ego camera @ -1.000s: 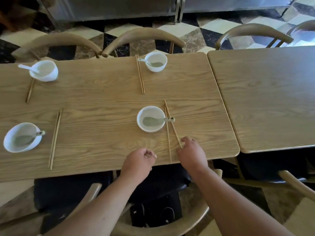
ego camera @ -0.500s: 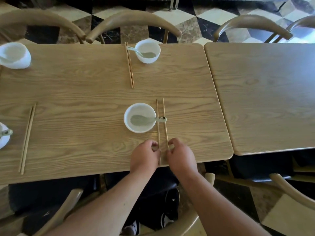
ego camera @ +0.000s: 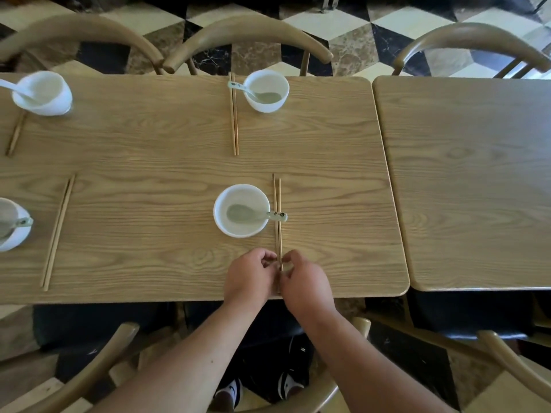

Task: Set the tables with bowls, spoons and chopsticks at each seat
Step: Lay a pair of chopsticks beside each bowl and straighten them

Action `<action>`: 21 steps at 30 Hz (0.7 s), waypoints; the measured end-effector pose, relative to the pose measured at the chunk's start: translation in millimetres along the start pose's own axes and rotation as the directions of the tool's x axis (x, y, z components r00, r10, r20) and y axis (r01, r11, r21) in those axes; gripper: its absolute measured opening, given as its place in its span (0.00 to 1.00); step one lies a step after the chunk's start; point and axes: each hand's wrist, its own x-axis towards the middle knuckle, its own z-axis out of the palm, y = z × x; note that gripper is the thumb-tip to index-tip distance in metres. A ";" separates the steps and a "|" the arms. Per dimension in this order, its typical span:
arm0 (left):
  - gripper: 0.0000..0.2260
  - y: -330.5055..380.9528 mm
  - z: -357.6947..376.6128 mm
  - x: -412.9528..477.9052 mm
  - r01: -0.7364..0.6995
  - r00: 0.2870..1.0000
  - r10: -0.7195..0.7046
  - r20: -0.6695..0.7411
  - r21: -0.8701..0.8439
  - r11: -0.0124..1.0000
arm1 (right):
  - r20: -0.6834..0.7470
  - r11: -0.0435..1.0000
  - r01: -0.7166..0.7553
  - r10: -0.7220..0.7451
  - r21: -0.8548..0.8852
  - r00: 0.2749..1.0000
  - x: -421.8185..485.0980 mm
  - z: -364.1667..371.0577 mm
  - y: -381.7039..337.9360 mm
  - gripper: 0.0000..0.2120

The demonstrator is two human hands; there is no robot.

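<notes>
Four white bowls (ego camera: 242, 210) sit on the left table (ego camera: 149, 162), each holding one spoon (ego camera: 256, 215). Four pairs of chopsticks (ego camera: 278, 204) lie there. Two tables are visible.

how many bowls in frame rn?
4 white ceramic bowls, all on the left wooden table: far left, far centre, near centre, and near left, cut off by the frame edge. More may lie outside the view.

This looks like a restaurant: two wood tables (ego camera: 179, 162) side by side, chairs (ego camera: 247, 34) at twelve o'clock, checkered floor (ego camera: 343, 31).
</notes>
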 end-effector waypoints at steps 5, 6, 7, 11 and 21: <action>0.04 -3.8 2.3 2.6 -0.008 1.000 0.008 0.017 -0.011 1.000 | 0.036 1.000 0.012 -0.011 -0.017 0.999 2.8 -5.4 -3.1 0.12; 0.04 -5.5 2.9 3.8 -0.012 1.000 0.012 0.020 -0.015 1.000 | 0.043 1.000 0.010 -0.010 -0.018 0.999 3.1 -6.1 -3.9 0.12; 0.05 -6.4 2.8 4.3 -0.016 1.000 0.016 0.026 -0.012 1.000 | 0.048 1.000 0.009 -0.008 -0.017 0.999 3.5 -6.6 -4.7 0.12; 0.02 -9.2 -8.9 2.5 0.006 0.999 -0.001 0.052 -0.087 0.996 | 0.039 0.999 -0.035 0.035 -0.004 0.999 8.3 -9.8 -8.0 0.12; 0.24 2.1 -91.3 41.1 0.102 0.976 -0.182 -0.117 -0.491 0.865 | -0.095 0.999 -0.006 0.002 -0.048 0.995 38.5 -11.1 -31.7 0.19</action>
